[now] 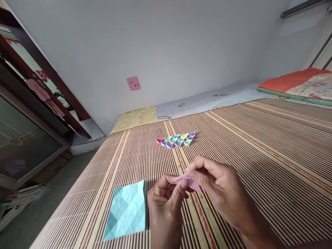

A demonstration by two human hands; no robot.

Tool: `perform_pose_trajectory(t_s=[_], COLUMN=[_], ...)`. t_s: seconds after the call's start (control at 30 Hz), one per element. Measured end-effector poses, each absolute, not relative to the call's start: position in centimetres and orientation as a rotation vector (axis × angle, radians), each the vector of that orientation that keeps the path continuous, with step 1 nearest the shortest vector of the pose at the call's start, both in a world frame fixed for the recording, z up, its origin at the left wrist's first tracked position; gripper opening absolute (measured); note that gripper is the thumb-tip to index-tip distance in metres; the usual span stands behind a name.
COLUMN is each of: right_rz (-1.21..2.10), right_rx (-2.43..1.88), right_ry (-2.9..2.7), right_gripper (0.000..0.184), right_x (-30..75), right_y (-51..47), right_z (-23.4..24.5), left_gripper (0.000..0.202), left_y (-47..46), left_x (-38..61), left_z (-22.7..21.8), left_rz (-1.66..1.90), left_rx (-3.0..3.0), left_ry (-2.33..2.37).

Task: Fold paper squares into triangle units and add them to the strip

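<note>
A small folded piece of pink paper [193, 184] is held between my two hands, above the striped bamboo mat. My left hand [167, 199] pinches its left part between thumb and fingers. From the right, my right hand [218, 186] grips its upper edge with thumb and forefinger. Beyond the hands, several small folded paper triangles [177, 140] in pink, purple, green, yellow and blue sit in close rows on the mat. To the left of my left hand lies a creased light-blue stack of paper squares [127, 209].
The bamboo mat [233, 138] covers the bed, with patterned cloth [192, 103] along its far side. A pink note [133, 83] is stuck on the white wall. Folded orange bedding [287, 81] lies at the far right. The bed's left edge drops to a grey floor [75, 173].
</note>
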State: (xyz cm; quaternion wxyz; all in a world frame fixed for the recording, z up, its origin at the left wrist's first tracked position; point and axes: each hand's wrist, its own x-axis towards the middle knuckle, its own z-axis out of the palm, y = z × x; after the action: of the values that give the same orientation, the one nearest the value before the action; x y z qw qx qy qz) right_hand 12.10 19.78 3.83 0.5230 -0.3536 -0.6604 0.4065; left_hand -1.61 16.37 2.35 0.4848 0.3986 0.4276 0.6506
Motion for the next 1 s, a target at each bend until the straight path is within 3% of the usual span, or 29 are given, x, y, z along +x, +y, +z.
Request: perform_pose_trajectory(t_s=[0.3, 0.47, 0.73, 1.0], right_rz=[1.293, 1.189, 1.231, 1.064], right_rx=[-0.769, -0.794, -0.784, -0.845], right_ry=[-1.629, -1.672, -1.791, -1.812], right_gripper=[0.021, 0.019, 0.016, 0.024], right_x=[12.6, 12.5, 13.6, 13.3], right_y=[19.8, 19.9, 20.4, 20.1], right_z=[4.0, 3.8, 4.0, 3.7], left_gripper=[0.021, 0.025, 0.027, 0.028], left_y=[16.5, 16.7, 17.5, 17.2], left_x=[-2.9, -2.9, -3.5, -3.6], left_z=[2.7, 2.4, 1.3, 1.8], left_rz=[1.342, 1.223, 1.420, 1.431], left_rx=[1.178, 1.129, 1.008, 1.046], left_ry=[1.041, 1.029, 1.057, 1.007])
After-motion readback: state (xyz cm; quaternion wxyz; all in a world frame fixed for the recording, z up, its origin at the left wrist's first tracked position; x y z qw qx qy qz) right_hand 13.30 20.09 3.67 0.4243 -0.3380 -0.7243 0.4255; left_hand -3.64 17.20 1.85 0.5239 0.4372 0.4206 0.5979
